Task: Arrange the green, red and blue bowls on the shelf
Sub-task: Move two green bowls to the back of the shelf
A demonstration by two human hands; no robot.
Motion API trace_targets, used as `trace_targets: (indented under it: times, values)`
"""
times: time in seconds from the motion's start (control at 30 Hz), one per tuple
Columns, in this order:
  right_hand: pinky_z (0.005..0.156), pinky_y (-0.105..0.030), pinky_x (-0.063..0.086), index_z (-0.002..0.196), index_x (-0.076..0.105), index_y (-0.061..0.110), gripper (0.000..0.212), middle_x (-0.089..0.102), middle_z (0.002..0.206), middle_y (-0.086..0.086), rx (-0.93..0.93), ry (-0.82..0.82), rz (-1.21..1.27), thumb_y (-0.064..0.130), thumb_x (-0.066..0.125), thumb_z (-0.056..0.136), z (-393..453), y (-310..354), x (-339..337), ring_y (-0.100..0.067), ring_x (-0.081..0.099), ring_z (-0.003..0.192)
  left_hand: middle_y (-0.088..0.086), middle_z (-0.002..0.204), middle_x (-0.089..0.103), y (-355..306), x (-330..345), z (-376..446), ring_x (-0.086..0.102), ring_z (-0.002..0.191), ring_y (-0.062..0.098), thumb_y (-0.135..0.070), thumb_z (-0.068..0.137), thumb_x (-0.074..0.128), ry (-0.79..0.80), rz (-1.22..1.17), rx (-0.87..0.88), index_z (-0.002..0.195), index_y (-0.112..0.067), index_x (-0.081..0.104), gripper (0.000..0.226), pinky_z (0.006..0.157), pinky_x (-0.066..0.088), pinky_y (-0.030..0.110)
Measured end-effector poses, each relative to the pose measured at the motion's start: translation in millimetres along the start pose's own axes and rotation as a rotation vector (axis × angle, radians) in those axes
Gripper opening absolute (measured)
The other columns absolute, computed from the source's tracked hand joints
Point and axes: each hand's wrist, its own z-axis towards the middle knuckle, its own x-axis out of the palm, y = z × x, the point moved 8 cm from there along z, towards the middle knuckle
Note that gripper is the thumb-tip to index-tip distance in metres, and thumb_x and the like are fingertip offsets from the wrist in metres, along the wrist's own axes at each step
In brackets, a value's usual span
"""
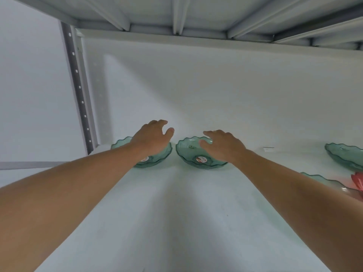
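Two clear green scalloped bowls stand side by side at the back left of the white shelf [176, 213]. My left hand [152, 137] hovers over the left green bowl [157, 160], fingers loosely spread, gripping nothing. Over the right green bowl [188, 152] my right hand [222, 146] hangs with relaxed fingers, also holding nothing. A third green bowl [341, 156] sits at the far right. Another green bowl [322, 180] lies nearer me at the right, partly behind my forearm, with a red bowl [357, 182] at the frame edge. No blue bowl is in view.
The underside of the upper shelf [176, 12] hangs close overhead. A perforated metal upright [78, 89] bounds the shelf at the left, with a white back wall [216, 85] behind. A small white label [268, 149] lies on the shelf right of the bowls.
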Motion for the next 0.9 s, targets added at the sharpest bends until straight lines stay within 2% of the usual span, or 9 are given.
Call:
trace_targets:
  times: [0.23,0.4,0.53,0.6,0.7,0.73,0.8,0.9]
  values:
    - [0.110,-0.049,0.038,0.160,0.028,0.042,0.069,0.043,0.158,-0.001,0.122,0.012,-0.023,0.068,0.033,0.097,-37.9,-62.0,-11.0,-0.031,0.040,0.143,-0.002,0.145,0.054,-54.9,45.6,-9.8,0.049,0.132,0.023,-0.065,0.096,0.034,0.044,-0.064,0.085,0.149,-0.032,0.048,0.063,0.106,0.043,0.046]
    - [0.110,-0.048,0.039,0.160,0.031,0.039,0.070,0.045,0.157,-0.002,0.143,0.008,-0.013,0.070,0.032,0.097,-77.9,-104.2,-23.4,-0.031,0.041,0.143,-0.001,0.144,0.056,-106.1,60.7,-30.6,0.051,0.130,0.022,-0.065,0.095,0.034,0.062,-0.087,0.108,0.147,-0.031,0.050,0.064,0.105,0.043,0.041]
    - [0.111,-0.050,0.039,0.162,0.022,0.039,0.075,0.044,0.158,-0.003,0.131,-0.006,0.033,0.071,0.032,0.095,-110.4,-143.2,-41.3,-0.031,0.042,0.142,0.001,0.141,0.058,-147.7,70.2,-57.6,0.054,0.126,0.026,-0.063,0.097,0.033,0.053,-0.050,0.098,0.143,-0.031,0.053,0.059,0.104,0.044,0.042]
    - [0.110,-0.051,0.040,0.163,0.019,0.038,0.077,0.045,0.157,-0.004,0.109,-0.015,0.033,0.071,0.033,0.095,-129.0,-167.2,-51.0,-0.032,0.043,0.141,0.003,0.137,0.060,-174.1,74.8,-70.9,0.055,0.123,0.029,-0.061,0.097,0.032,0.055,-0.014,0.071,0.135,-0.029,0.058,0.057,0.102,0.044,0.043]
    - [0.110,-0.051,0.041,0.162,0.022,0.035,0.078,0.045,0.157,-0.005,0.054,-0.021,0.034,0.072,0.033,0.094,-157.2,-206.5,-67.6,-0.033,0.044,0.141,0.007,0.120,0.068,-220.8,84.0,-91.4,0.060,0.104,0.031,-0.060,0.094,0.030,0.044,0.003,0.036,0.107,-0.022,0.063,0.052,0.087,0.046,0.038]
    - [0.109,-0.052,0.041,0.162,0.024,0.034,0.078,0.045,0.157,-0.006,0.035,-0.024,0.039,0.072,0.034,0.094,-167.0,-220.2,-73.1,-0.033,0.044,0.140,0.006,0.116,0.069,-235.8,87.9,-98.6,0.059,0.101,0.030,-0.060,0.094,0.030,0.027,-0.012,0.025,0.102,-0.022,0.063,0.050,0.084,0.045,0.037]
    - [0.107,-0.052,0.043,0.161,0.026,0.033,0.078,0.045,0.157,-0.006,0.010,-0.013,0.045,0.071,0.034,0.094,-187.5,-248.4,-81.3,-0.034,0.045,0.139,0.003,0.115,0.068,-262.7,100.6,-115.0,0.060,0.103,0.029,-0.060,0.096,0.033,0.010,-0.055,0.003,0.108,-0.021,0.064,0.051,0.087,0.048,0.037]
    - [0.105,-0.052,0.044,0.161,0.027,0.033,0.077,0.046,0.155,-0.008,0.004,0.012,0.045,0.070,0.033,0.094,-216.9,-287.2,-86.4,-0.036,0.046,0.138,0.003,0.132,0.065,-291.2,118.6,-139.7,0.059,0.119,0.028,-0.060,0.099,0.034,0.016,-0.071,-0.045,0.129,-0.020,0.064,0.058,0.099,0.047,0.040]
